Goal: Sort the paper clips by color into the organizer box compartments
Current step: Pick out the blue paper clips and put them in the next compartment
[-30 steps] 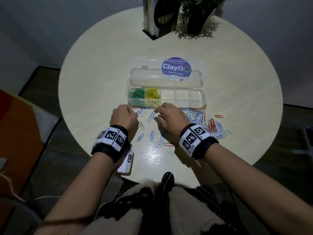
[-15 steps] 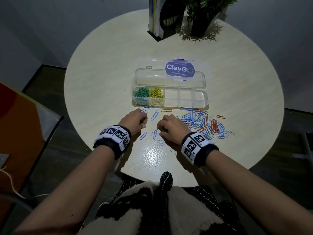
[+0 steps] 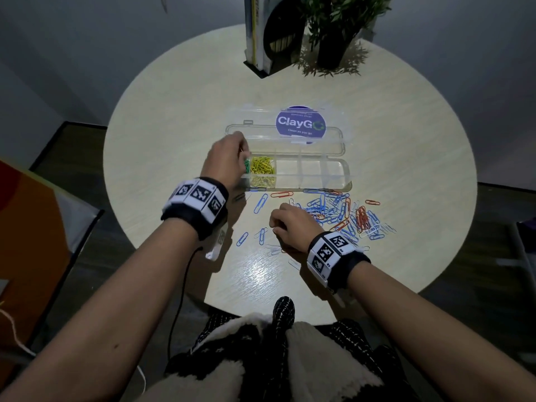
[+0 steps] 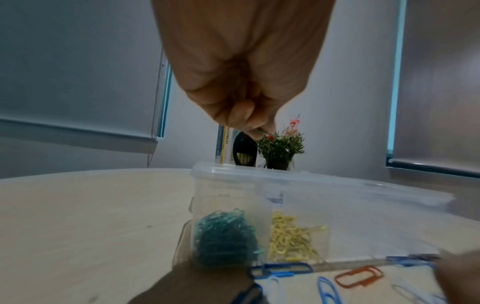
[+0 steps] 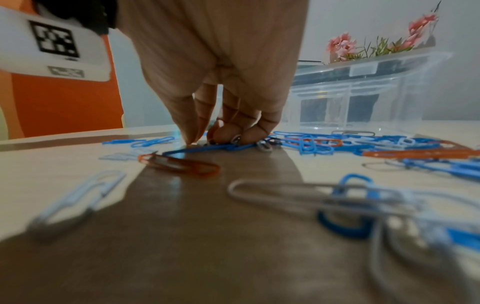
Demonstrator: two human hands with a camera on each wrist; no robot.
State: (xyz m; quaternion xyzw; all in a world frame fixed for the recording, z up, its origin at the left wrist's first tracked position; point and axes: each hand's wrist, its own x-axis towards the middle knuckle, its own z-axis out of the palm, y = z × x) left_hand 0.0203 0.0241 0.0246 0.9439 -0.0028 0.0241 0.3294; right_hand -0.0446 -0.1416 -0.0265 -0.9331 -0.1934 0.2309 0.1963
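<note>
The clear organizer box lies open at the table's middle, with green clips in its leftmost compartment and yellow clips in the one beside it. My left hand hovers over the green compartment. In the left wrist view this left hand pinches a thin green paper clip above the green clips and yellow clips. My right hand sits curled on the table. In the right wrist view the right hand pinches a blue paper clip lying flat.
Loose blue, orange and white clips are strewn in front of the box and to its right. The box lid lies open behind it. A bookend with books and a potted plant stand at the far edge. An orange chair is at left.
My left hand has lifted off the table and moved forward over the box's green compartment. The right hand has stayed low among the loose clips.
</note>
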